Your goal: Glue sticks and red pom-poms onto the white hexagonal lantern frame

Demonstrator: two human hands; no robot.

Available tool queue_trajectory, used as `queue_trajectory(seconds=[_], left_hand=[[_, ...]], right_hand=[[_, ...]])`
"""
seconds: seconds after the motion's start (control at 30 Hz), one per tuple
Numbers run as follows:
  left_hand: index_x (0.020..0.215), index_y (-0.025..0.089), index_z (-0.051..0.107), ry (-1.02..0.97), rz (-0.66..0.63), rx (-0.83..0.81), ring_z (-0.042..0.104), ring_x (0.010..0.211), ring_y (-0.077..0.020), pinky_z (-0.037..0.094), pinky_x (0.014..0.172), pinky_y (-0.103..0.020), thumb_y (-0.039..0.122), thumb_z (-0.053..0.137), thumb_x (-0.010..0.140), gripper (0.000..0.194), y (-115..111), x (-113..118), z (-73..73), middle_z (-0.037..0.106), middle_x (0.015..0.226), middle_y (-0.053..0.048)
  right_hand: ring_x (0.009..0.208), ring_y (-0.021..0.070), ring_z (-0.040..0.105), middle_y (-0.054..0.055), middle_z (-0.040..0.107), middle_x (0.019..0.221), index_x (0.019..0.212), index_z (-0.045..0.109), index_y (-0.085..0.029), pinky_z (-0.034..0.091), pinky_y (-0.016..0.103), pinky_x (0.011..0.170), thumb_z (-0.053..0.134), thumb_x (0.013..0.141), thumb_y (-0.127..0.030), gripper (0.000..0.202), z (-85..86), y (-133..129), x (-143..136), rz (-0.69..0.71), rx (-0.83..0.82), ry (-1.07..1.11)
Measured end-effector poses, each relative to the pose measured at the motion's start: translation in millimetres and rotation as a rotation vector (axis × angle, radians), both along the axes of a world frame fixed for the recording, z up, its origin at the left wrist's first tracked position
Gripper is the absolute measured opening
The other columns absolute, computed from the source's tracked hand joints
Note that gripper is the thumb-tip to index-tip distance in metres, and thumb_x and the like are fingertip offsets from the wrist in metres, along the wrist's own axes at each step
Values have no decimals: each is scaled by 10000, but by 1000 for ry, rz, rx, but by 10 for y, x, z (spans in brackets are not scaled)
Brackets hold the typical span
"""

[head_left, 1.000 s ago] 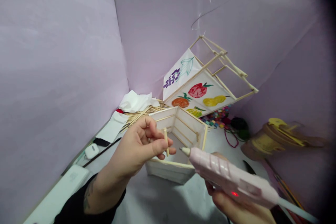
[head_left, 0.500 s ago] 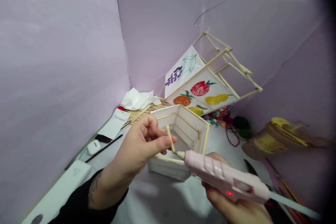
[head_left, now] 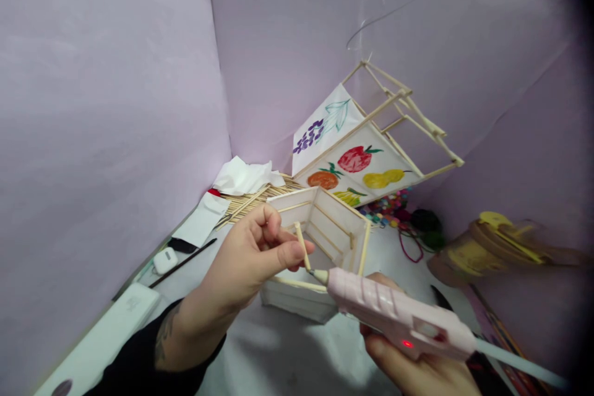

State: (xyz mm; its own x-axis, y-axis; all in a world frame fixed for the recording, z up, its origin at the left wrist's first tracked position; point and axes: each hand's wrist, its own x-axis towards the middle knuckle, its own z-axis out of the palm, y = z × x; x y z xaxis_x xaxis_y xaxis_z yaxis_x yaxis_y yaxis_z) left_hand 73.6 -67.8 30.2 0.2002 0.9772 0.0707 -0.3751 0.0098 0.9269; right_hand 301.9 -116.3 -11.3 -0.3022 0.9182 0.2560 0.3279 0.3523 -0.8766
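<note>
**A:** ok, you're on the remote feed, what have you got? biggest stuff first pls

**B:** Lilac walls (head_left: 116, 105) on my screen, with a pale surface (head_left: 264, 362) below. At the back I see a tilted wooden frame (head_left: 362, 142), white panels with painted fruit on them, bare sticks at its upper right end. In front of that, an open-topped box (head_left: 301, 303), white sides edged with wood.

**A:** anything off to the sides?

**B:** Yeah, a blurry cup (head_left: 482, 253) with a yellow top on the right, and a long white case (head_left: 106, 334) lower left.

**A:** and your hands?

**B:** My right hand (head_left: 413, 368) has its fingers wrapped under a pink glue gun (head_left: 399, 312), red light on, nozzle pointing left. My left hand (head_left: 250, 253) is just in front of the box, overlapping it in my view, fingers closed in a pinch.

**A:** pinching what?

**B:** Smallest bit of the lot: a short stick (head_left: 302, 244), slightly tilted, sitting between thumb and fingertips. Its lower end is right at the nozzle tip. Touching or a hair apart, I honestly can't tell.
</note>
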Motion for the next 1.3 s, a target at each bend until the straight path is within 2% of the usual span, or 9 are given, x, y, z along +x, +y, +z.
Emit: queue_trajectory(seconds=[0.4, 0.53, 0.77, 0.87, 0.97, 1.07, 1.13, 1.2, 1.3], left_hand=[[719, 205, 377, 5, 7, -20, 699, 617, -114, 530, 691, -217, 191, 860, 724, 482, -10, -21, -45, 663, 575, 67], [720, 203, 378, -26, -11, -17, 658, 554, -76, 522, 671, -194, 173, 855, 728, 478, -6, -27, -52, 662, 571, 73], [695, 197, 357, -82, -11, 7, 667, 584, -62, 554, 783, -211, 151, 857, 716, 503, 9, -10, -30, 660, 561, 74], [695, 200, 362, -67, 20, 9, 674, 593, -75, 550, 740, -205, 180, 867, 706, 506, 13, -12, -25, 655, 568, 71], [707, 199, 377, -22, 49, 31, 649, 554, -59, 543, 749, -205, 198, 860, 711, 484, 46, -39, -18, 637, 551, 83], [719, 204, 386, 67, 50, 60, 667, 580, -81, 515, 670, -183, 225, 861, 688, 477, 139, -86, 43, 626, 540, 81], [751, 210, 405, 181, 54, 101, 689, 628, -113, 475, 594, -175, 259, 865, 667, 469, 245, -108, 124, 645, 580, 69], [802, 215, 430, 371, 64, 164, 681, 643, -122, 455, 583, -187, 295, 852, 678, 447, 384, -103, 225, 676, 646, 56], [846, 217, 458, 764, 57, 276, 651, 640, -132, 435, 590, -215, 321, 795, 724, 373, 626, -26, 360, 685, 685, 44]], right_hand=[[673, 184, 626, 8, 656, 784, 901, 651, -261, 531, 237, 584, 600, 770, -188, 158, 2, 14, 9, -1, -22, -28], [611, 168, 575, -9, 607, 712, 859, 618, -254, 489, 234, 537, 612, 774, -208, 96, -37, 8, 24, -21, -17, -20], [554, 131, 471, -41, 526, 673, 832, 580, -257, 395, 234, 518, 628, 769, -190, 103, -73, 17, 34, 11, -55, 16], [556, 134, 451, -32, 541, 686, 881, 616, -256, 362, 253, 518, 689, 788, -311, 131, -111, 7, 63, 26, -140, 72], [558, 151, 451, -7, 552, 682, 932, 667, -253, 368, 274, 508, 751, 755, -502, 317, -157, -8, 152, -19, -166, 196], [554, 170, 502, 26, 596, 694, 939, 703, -249, 420, 279, 471, 781, 744, -536, 356, -121, 1, 270, -159, -145, 370], [566, 167, 529, 38, 616, 737, 919, 707, -248, 452, 268, 459, 777, 761, -499, 305, -21, 37, 341, -272, -121, 529], [559, 147, 512, 29, 596, 757, 900, 701, -239, 452, 250, 439, 787, 738, -479, 301, 114, 97, 410, -365, -55, 692], [536, 130, 454, 8, 543, 740, 885, 687, -223, 401, 236, 386, 810, 679, -499, 366, 284, 200, 534, -411, 2, 821]])
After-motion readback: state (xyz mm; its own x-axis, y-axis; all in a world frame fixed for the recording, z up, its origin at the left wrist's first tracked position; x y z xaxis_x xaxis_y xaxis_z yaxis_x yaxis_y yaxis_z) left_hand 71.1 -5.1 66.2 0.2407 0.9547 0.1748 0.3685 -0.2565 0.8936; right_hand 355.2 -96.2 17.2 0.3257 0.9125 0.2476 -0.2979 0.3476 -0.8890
